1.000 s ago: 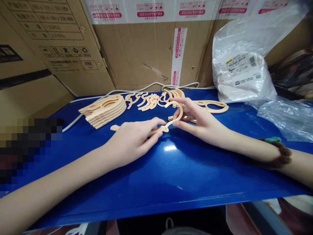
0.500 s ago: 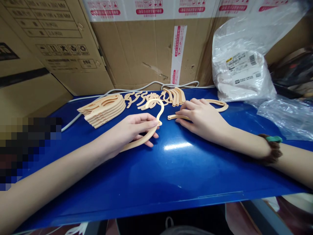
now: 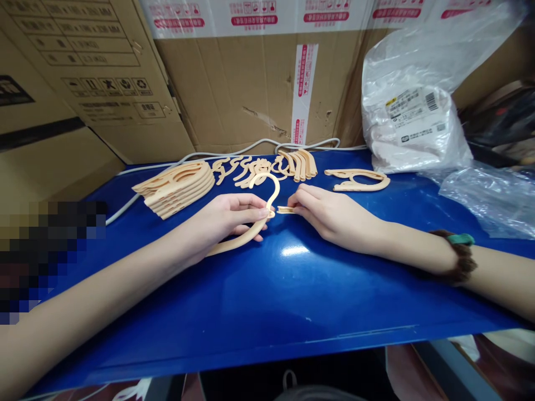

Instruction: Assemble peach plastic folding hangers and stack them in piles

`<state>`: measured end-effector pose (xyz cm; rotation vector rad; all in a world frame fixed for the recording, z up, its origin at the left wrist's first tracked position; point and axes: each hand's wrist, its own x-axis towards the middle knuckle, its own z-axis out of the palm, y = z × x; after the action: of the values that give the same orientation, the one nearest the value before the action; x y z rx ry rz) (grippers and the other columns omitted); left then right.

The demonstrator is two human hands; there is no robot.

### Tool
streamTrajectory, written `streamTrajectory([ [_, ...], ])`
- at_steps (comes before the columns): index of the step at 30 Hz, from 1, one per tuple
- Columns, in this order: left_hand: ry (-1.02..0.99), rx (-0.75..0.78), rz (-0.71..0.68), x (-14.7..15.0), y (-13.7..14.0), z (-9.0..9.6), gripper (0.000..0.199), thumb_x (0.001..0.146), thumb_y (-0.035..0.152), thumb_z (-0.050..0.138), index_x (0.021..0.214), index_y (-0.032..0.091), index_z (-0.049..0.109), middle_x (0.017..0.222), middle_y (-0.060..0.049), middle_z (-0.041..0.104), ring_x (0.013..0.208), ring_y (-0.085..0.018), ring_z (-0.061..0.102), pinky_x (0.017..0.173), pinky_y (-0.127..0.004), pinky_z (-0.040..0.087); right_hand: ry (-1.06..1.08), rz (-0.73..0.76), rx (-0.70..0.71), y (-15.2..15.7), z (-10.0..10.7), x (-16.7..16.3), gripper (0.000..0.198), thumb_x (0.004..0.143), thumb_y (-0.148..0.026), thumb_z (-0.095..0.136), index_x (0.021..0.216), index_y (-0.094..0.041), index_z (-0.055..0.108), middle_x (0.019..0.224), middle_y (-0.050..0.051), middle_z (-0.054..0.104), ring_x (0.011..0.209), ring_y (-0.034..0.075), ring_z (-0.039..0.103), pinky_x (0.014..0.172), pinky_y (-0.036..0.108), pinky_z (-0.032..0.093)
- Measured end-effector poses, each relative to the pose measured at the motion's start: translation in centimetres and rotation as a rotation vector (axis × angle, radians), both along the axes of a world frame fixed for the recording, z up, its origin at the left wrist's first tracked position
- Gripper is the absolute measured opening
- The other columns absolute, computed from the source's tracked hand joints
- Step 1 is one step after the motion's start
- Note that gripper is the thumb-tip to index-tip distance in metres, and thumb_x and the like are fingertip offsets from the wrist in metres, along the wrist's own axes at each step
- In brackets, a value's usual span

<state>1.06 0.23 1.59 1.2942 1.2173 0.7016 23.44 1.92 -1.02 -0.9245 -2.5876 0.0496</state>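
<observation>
My left hand (image 3: 238, 220) is closed on a cream plastic hanger arm, pinching it at the joint where a curved hanger hook (image 3: 273, 189) rises. The arm's curved length (image 3: 240, 241) runs down under my palm. My right hand (image 3: 321, 211) grips a second hanger arm (image 3: 286, 210), whose channelled end points left, a small gap away from the joint in my left hand. Most of that second piece is hidden by my fingers. Just beyond my right hand, a loose pair of hanger pieces (image 3: 363, 179) lies on the blue table.
Behind my left hand stands a stack of hanger pieces (image 3: 179, 186). Several loose hooks (image 3: 242, 167) and a row of curved arms (image 3: 298, 165) lie farther back. A white cable (image 3: 234, 153) runs before the cardboard boxes (image 3: 234, 89). Plastic bags (image 3: 413, 122) sit at right.
My right hand has lifted the hanger arm off the table and brought it left, turned, close to the joint. My left hand has barely moved.
</observation>
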Motion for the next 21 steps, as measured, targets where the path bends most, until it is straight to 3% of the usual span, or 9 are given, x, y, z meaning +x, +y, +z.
streamTrajectory([
  [6,-0.015,0.022,-0.003,-0.1,0.2,-0.1,0.009,0.081,0.024,0.068,0.085,0.015,0.068,0.077,-0.003,0.069,0.064,-0.011,0.065,0.059,-0.022,0.057,-0.072,-0.062,-0.096,-0.4,0.4,0.0,0.021,0.096,-0.014,0.032,0.102,-0.018,0.051,0.097,0.009,0.065,0.078,0.019,0.061,0.064,0.027,0.04],
  [11,0.017,0.027,-0.071,-0.3,0.1,-0.2,0.017,0.083,0.033,0.067,0.087,0.016,0.069,0.066,-0.001,0.065,0.052,-0.01,0.058,0.045,-0.019,0.05,-0.136,-0.093,-0.13,-0.8,0.9,-0.3,0.032,0.103,-0.036,0.026,0.102,-0.019,0.053,0.069,0.003,0.062,0.056,0.016,0.056,0.053,0.025,0.028],
  [15,-0.002,0.006,-0.108,-0.3,-0.2,-0.1,0.019,0.083,0.033,0.068,0.088,0.016,0.07,0.066,-0.001,0.064,0.054,-0.01,0.059,0.042,-0.017,0.048,-0.223,-0.087,-0.068,-1.1,1.0,-0.5,0.046,0.103,-0.049,0.026,0.081,-0.02,0.054,0.055,-0.001,0.049,0.046,0.013,0.046,0.051,0.026,0.02],
  [21,-0.054,-0.043,-0.165,-0.2,-0.4,0.0,0.013,0.084,0.027,0.069,0.088,0.016,0.072,0.069,-0.001,0.067,0.056,-0.01,0.061,0.043,-0.015,0.051,-0.149,0.042,0.091,-1.1,0.5,-0.3,0.055,0.104,-0.05,0.022,0.077,-0.017,0.057,0.063,0.002,0.058,0.052,0.012,0.05,0.051,0.026,0.021],
])
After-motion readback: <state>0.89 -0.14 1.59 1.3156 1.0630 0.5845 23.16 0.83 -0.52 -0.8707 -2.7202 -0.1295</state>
